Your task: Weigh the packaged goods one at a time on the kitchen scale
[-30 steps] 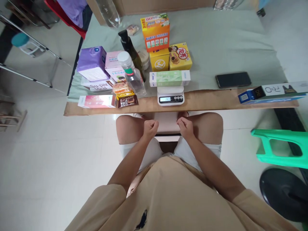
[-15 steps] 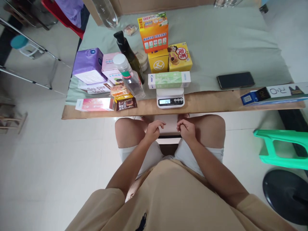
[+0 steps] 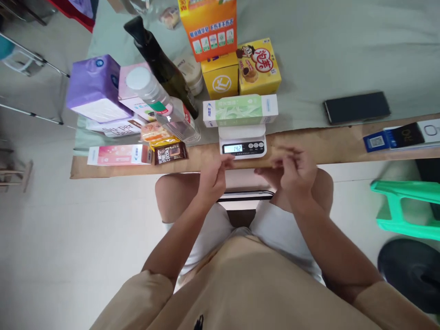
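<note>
A small white kitchen scale (image 3: 243,141) stands at the table's front edge, its display lit. A long green and white box (image 3: 240,110) lies across its platform. My left hand (image 3: 213,178) is raised just below the scale's front, fingers loosely apart, holding nothing. My right hand (image 3: 296,170) hovers to the right of the scale over the table edge, blurred, fingers spread and empty. Both hands are above my knees.
Left of the scale lie a clear bottle (image 3: 161,106), a dark bottle (image 3: 161,64), a purple box (image 3: 95,88), a pink box (image 3: 118,155) and snack packets (image 3: 170,152). Yellow and orange boxes (image 3: 240,68) stand behind. A black phone (image 3: 356,107) lies right; a green stool (image 3: 405,208) stands beside me.
Both hands have lifted from my lap toward the scale and opened from loose fists. The view has moved closer to the table. The box stays on the scale.
</note>
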`<state>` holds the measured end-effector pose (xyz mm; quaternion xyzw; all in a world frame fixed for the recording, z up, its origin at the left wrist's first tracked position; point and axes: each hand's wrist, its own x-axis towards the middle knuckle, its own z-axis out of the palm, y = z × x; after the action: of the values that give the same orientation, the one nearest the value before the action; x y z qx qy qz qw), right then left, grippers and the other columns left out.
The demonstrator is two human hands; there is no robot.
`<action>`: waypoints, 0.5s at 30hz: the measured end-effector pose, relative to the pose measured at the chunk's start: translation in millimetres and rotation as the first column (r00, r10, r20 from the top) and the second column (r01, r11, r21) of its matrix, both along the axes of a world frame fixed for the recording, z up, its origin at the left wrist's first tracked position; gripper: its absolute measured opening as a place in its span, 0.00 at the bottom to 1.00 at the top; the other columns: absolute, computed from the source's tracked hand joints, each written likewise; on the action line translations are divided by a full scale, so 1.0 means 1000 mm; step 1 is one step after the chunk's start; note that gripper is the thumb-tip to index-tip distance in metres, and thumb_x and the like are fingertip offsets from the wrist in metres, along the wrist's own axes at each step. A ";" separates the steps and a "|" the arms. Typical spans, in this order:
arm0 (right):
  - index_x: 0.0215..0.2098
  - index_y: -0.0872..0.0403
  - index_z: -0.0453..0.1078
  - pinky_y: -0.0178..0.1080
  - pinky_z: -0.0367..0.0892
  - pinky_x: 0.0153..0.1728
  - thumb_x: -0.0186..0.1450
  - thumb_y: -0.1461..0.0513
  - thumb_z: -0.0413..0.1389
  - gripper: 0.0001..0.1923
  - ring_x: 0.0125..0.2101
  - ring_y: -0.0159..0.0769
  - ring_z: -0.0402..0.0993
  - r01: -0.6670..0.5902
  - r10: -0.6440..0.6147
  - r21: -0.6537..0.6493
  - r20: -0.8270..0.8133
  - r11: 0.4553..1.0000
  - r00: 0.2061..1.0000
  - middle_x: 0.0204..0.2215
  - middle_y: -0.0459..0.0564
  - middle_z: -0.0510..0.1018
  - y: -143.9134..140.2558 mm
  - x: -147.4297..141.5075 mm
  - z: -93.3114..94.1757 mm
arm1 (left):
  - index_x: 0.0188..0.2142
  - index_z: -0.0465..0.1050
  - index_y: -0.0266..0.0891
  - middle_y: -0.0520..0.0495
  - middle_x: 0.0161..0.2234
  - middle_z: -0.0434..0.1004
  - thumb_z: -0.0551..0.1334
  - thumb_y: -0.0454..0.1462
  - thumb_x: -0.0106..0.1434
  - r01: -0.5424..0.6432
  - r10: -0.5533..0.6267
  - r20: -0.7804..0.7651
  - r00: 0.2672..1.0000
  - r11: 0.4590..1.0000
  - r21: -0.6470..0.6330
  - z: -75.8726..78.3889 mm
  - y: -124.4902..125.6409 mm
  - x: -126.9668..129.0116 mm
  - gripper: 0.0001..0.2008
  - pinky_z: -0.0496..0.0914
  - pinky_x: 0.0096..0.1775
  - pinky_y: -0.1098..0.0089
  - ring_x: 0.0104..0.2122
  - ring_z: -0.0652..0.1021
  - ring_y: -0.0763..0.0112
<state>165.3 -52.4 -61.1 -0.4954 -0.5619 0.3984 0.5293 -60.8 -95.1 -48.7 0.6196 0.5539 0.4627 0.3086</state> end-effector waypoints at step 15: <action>0.75 0.49 0.50 0.57 0.54 0.77 0.70 0.53 0.53 0.37 0.75 0.44 0.57 -0.096 0.099 -0.027 0.153 0.995 0.983 0.75 0.53 0.60 0.092 -0.042 -0.015 | 0.73 0.49 0.44 0.42 0.76 0.52 0.59 0.47 0.68 -0.474 0.450 0.239 0.860 0.879 0.051 -0.032 0.091 0.010 0.37 0.51 0.77 0.57 0.77 0.57 0.59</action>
<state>122.9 39.4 -76.1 -0.5019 -0.6207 0.3898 0.4594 -50.7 -4.3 -81.2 0.4291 0.6229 0.6182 0.2138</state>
